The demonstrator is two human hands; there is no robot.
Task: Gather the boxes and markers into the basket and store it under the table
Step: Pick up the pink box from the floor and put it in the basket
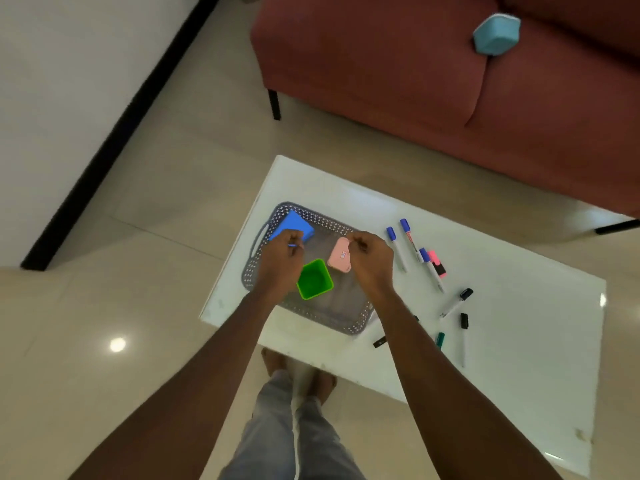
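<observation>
grey perforated basket (349,329) on the white table (502,341)'s left side holds a blue box (292,223), green box (314,279) and pink box (339,256) – markers (396,249) lie to its right, left hand (278,263) and right hand (370,261) curled above it, grip unclear

Boxes (315,279), seemingly three, in basket (349,328); markers (397,251) right of it

The grey basket (349,327) is showing a white-dotted lattice wall and holding a blue box (292,224), a green box (314,279) and a pink box (339,256); beside it, a blue-capped marker (391,234) is lying.
</observation>
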